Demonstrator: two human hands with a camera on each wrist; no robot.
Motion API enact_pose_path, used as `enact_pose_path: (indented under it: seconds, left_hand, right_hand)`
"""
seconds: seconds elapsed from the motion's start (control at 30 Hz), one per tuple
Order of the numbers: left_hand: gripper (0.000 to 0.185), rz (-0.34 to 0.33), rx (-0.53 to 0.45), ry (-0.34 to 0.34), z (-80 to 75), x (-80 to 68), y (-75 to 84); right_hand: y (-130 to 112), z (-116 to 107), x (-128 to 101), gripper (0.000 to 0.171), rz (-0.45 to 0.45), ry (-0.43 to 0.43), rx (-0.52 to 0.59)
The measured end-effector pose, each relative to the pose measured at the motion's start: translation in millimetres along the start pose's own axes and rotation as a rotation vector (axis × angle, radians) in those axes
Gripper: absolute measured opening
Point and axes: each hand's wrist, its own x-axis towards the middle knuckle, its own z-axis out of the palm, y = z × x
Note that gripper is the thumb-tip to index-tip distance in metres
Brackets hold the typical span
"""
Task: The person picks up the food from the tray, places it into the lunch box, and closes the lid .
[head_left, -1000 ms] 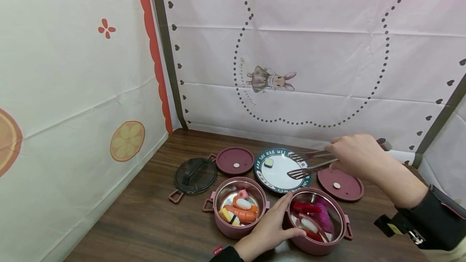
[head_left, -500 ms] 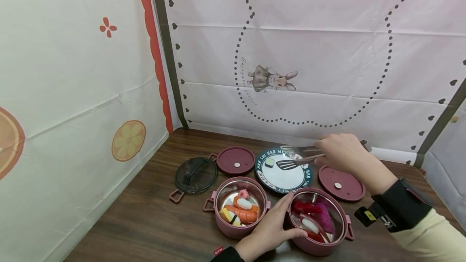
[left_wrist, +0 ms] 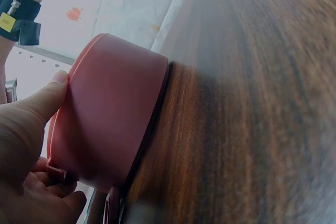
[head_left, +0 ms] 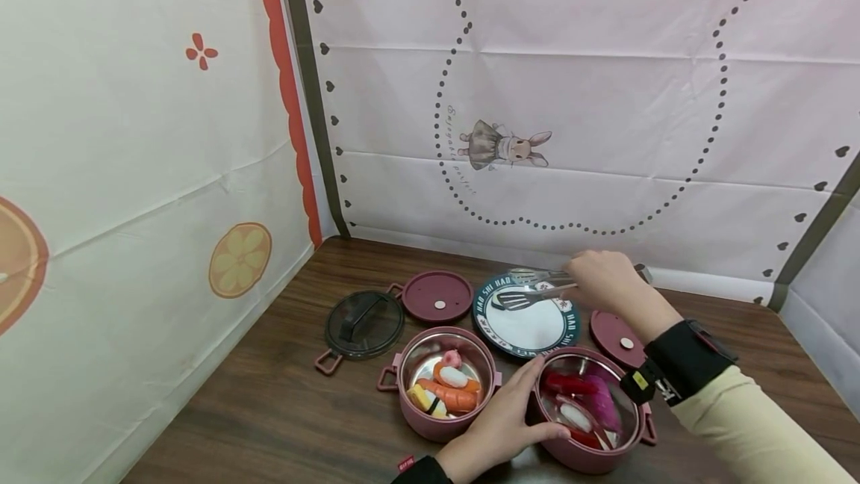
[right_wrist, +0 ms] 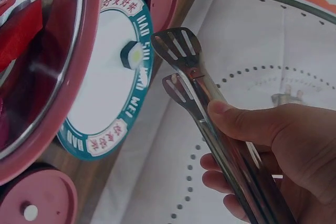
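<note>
Right hand: the right hand has its fingers and thumb curled round the handles of the slotted stainless-steel tongs, holding them level over the far side of the plate; the wrist view shows the thumb pressing the upper arm.
Tongs: the two slotted tips stand a little apart and carry nothing.
Plate: the round white plate with a teal lettered rim lies between the two pots and the back cloth; one small green-and-yellow toy sushi roll sits on it, just beside the tong tips, not touching them as far as I can tell.
Left hand: the left hand rests in the gap between the pots, thumb laid along the near wall of the right-hand pink steel-lined pot and curled round it; its fingers are mostly hidden.
Right-hand pot: red, purple and white toy food pieces lie inside.
Left-hand pot: the second pink steel-lined pot holds orange, yellow and white toy sushi.
Lids: two dark-pink round lids and a black handled lid lie on the brown wooden table.
Progress, as judged: one piece plated, both pots well stocked; most transferring appears outstanding.
</note>
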Motion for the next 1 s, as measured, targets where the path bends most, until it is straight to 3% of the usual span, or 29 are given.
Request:
enact_pose_path:
  seconds: [0.2,0.6,1.0]
  left_hand:
    - [0.092,-0.005,-0.006,-0.008,-0.1,-0.4,-0.5]
    - [0.092,-0.019,-0.010,-0.017,-0.5,0.6,-1.9]
    - [0.091,-0.010,-0.006,-0.019,-0.3,1.7,-0.4]
  right_hand:
    - [-1,12,10,0.024,0.028,-0.076,0.040]
    - [-10,28,21,0.024,0.043,-0.036,0.063]
    - [-7,47,35,0.021,0.056,-0.114,0.047]
